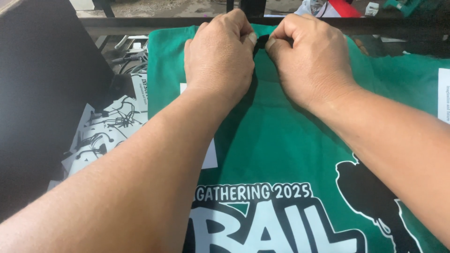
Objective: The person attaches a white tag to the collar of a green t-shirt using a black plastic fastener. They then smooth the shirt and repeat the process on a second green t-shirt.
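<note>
A green T-shirt (281, 140) with a white and black print lies flat in front of me. At its far edge sits a small black piece (262, 41), maybe a label or clip. My left hand (220, 56) and my right hand (309, 61) meet there, fingers curled, both pinching the shirt's edge around that black piece. My forearms cross over the shirt's body and hide part of it.
A dark metal bar (140, 22) runs across behind the shirt. At the left lie white printed sheets (108, 126) with black line drawings, beside a dark panel (42, 93). A white label (443, 93) shows on green fabric at the right.
</note>
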